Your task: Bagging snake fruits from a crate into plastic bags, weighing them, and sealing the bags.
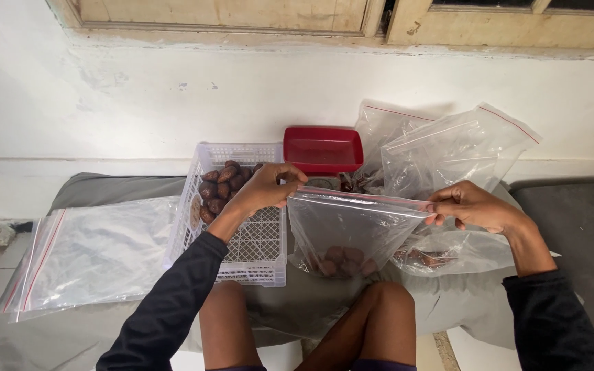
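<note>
**Bag held by its top corners, fruit weighing on the bottom**

The left hand [264,189] pinches the left corner of a clear plastic zip bag with a red seal strip [352,230]; the right hand [467,206] pinches the right corner, at three o'clock. The bag hangs above the knees with several brown scaly fruits [342,260] at its bottom. If either pinch slips, the mouth could sag and the fruits spill. At nine o'clock sits a white plastic lattice basket [259,240] with more fruit.
</note>
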